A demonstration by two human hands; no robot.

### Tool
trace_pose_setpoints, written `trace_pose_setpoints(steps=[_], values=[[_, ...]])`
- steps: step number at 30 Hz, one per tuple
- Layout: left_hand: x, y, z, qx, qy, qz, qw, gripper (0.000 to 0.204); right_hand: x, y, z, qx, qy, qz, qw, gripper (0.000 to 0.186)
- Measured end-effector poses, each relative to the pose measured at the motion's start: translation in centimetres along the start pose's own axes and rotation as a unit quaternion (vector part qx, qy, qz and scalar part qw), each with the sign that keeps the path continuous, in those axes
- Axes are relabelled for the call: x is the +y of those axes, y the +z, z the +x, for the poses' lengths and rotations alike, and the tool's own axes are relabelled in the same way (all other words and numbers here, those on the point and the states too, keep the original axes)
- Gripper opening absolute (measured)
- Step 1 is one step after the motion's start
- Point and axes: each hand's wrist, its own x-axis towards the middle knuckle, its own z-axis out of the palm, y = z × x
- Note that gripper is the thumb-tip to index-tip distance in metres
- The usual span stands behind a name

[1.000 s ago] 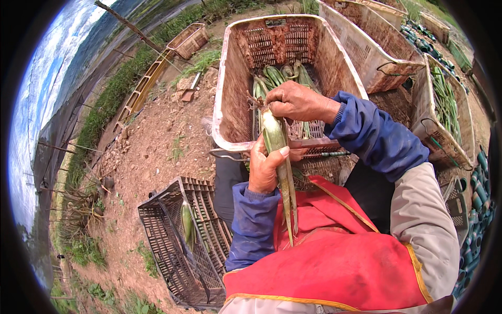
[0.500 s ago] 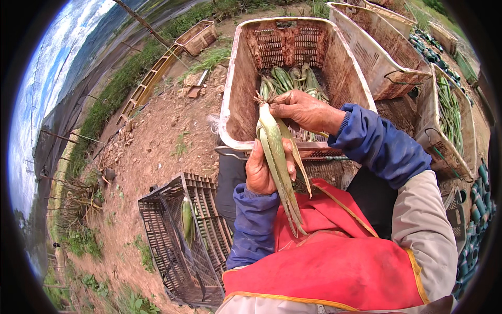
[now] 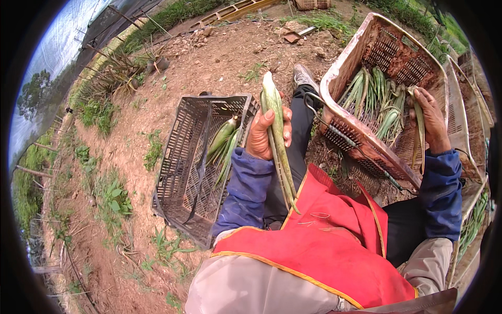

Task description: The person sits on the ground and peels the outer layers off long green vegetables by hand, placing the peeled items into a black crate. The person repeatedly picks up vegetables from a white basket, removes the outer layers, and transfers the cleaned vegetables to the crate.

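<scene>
My left hand (image 3: 260, 135) is closed around an aloe plant (image 3: 272, 99). Its pale trimmed base points up and away, and its long green leaves taper down toward my red apron. Off to the right, my right hand (image 3: 433, 118) grips a thin yellowish aloe leaf (image 3: 420, 125) that hangs down over the large crate's near side. That dirty, whitish crate (image 3: 334, 68) holds a heap of loose aloe leaves (image 3: 379, 97). Left of my left hand, a black slatted crate (image 3: 170, 167) on the ground has several aloe plants (image 3: 223, 137) leaning inside.
At the right edge stand more pale crates, one with long green stalks (image 3: 473, 225). A yellow ladder-like frame (image 3: 235, 10) and a small rusty shovel-like tool (image 3: 295, 36) lie on the bare soil beyond. Weeds (image 3: 116, 198) grow at left.
My view has swung left. My right hand has come away from the aloe plant's base with a thin leaf and moved right over the large crate. My left hand still holds the plant.
</scene>
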Motion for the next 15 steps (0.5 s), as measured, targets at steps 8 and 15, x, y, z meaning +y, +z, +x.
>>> trace_pose_setpoints(steps=[8,15], values=[[18.0,-7.8,-8.6,0.319,-0.035,0.533,0.783,0.058,-2.8,-18.4,3.3,0.052,-0.113,0.062,0.99,0.041],[14.8,-14.3,-10.7,0.236,-0.212,0.674,0.668,0.065,-3.9,-26.8,-0.8,0.112,-0.115,0.044,0.986,0.042]])
